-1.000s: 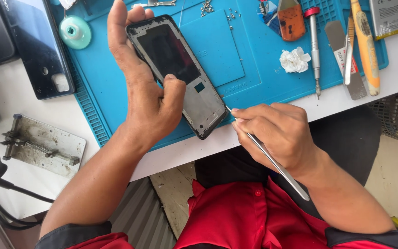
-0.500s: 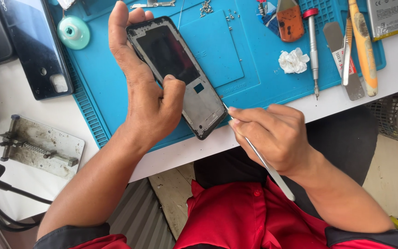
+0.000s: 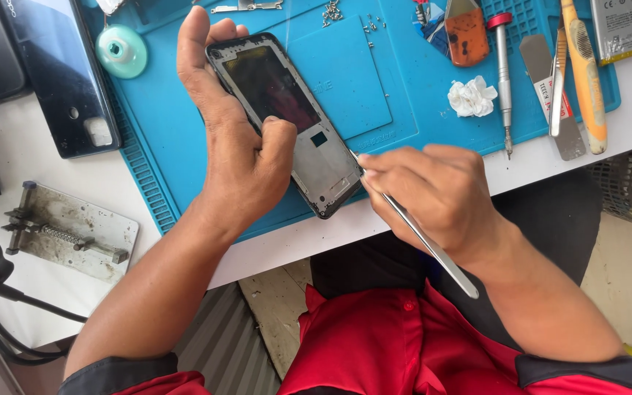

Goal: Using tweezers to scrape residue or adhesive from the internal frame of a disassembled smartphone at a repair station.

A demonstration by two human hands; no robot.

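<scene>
My left hand (image 3: 239, 139) grips an opened phone frame (image 3: 309, 146), dark at the top and bare grey metal below, tilted over the blue work mat (image 3: 404, 95); the thumb presses on its inner face. My right hand (image 3: 433, 194) pinches slim metal tweezers (image 3: 433, 249), their tip touching the frame's right edge near the middle. The tweezers' long end points back toward my red shirt.
On the mat lie a white crumpled wad (image 3: 472, 97), a red-capped screwdriver (image 3: 504, 73), a metal spatula (image 3: 550, 95), a yellow-handled tool (image 3: 587, 73), loose screws (image 3: 345, 18) and a green suction cup (image 3: 121, 51). A black phone panel (image 3: 60, 73) and a metal clamp plate (image 3: 67, 230) sit left.
My right hand has shifted slightly up and left, keeping the tweezers' tip at the frame's right edge. The left hand and the frame have barely moved.
</scene>
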